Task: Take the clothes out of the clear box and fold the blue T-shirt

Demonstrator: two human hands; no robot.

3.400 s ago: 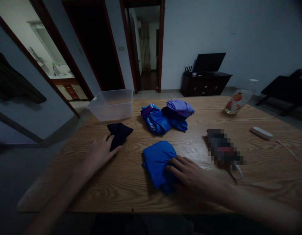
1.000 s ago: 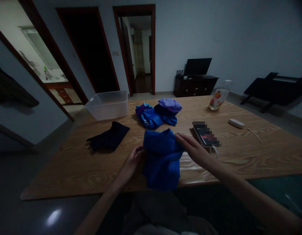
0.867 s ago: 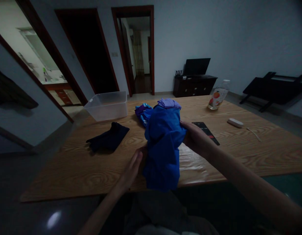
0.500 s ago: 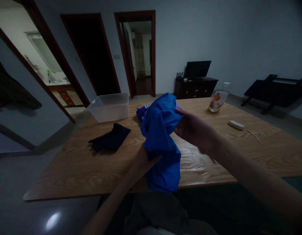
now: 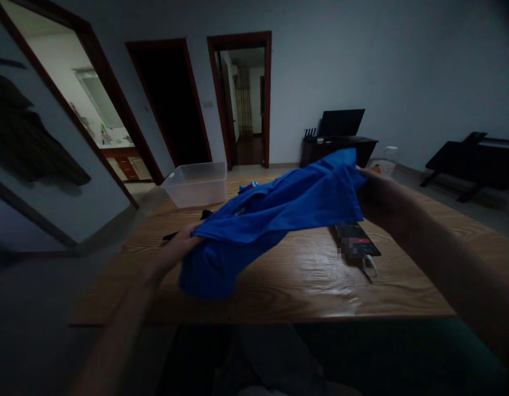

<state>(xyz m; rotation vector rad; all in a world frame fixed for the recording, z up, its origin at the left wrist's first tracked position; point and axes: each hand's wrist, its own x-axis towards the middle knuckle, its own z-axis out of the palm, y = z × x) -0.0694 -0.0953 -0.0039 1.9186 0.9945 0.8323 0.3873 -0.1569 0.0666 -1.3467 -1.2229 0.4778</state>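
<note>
A blue piece of cloth, perhaps a garment [image 5: 271,209], is stretched in the air above the wooden table [image 5: 295,286]. My left hand [image 5: 175,247] grips its lower left end, where a loose part hangs down. At the upper right end, my right hand [image 5: 378,198] pinches the other edge. Behind the cloth's left part, a dark folded cloth [image 5: 206,214] is mostly covered. A blue and purple bundle [image 5: 248,187] peeks out beyond the cloth's upper edge.
A clear plastic bin [image 5: 196,187] stands at the table's far left. A phone with a dark screen [image 5: 359,242] and a white cable [image 5: 372,267] lies under my right forearm's inner side. A bottle [image 5: 388,157] stands behind my right hand.
My hands have moved apart, left hand leftward and right hand rightward, pulling the bunched blue cloth out wide. The phone has come into sight and the dark cloth is now mostly covered.
</note>
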